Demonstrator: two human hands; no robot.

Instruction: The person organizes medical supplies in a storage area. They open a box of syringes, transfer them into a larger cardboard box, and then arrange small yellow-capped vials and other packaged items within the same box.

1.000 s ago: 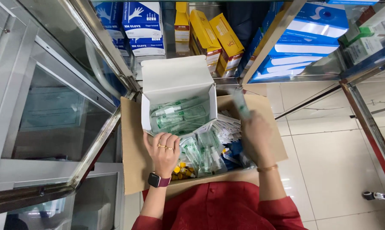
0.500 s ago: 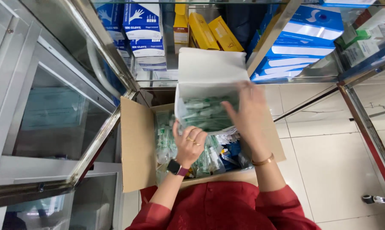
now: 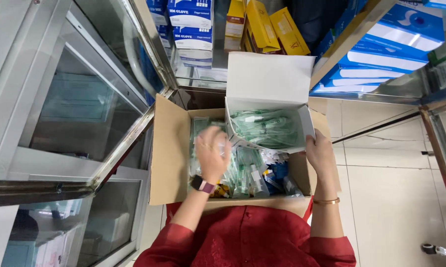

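White box: an open white cardboard box [image 3: 267,99] with its lid flap standing up is sitting tilted over the right half of the brown cardboard carton [image 3: 171,148]; it is holding clear green-tinted sealed packets [image 3: 267,128].
Right hand: the right hand [image 3: 319,153] is gripping the white box at its lower right corner, fingers closed against the side wall; a thin gold bangle [image 3: 325,201] is circling the wrist.
Left hand: the left hand [image 3: 212,151] is hovering inside the carton, just left of the white box and not touching it; it is motion-blurred, so I cannot tell whether the fingers are spread or pinching a packet. A dark smartwatch [image 3: 202,185] is sitting on the wrist.
Carton contents: loose sealed packets [image 3: 247,170] are lying under and between both hands.
Surroundings: a glass cabinet door [image 3: 84,109] is standing open at the left; yellow boxes [image 3: 267,24] and blue-and-white boxes [image 3: 381,54] are lining the shelves behind.
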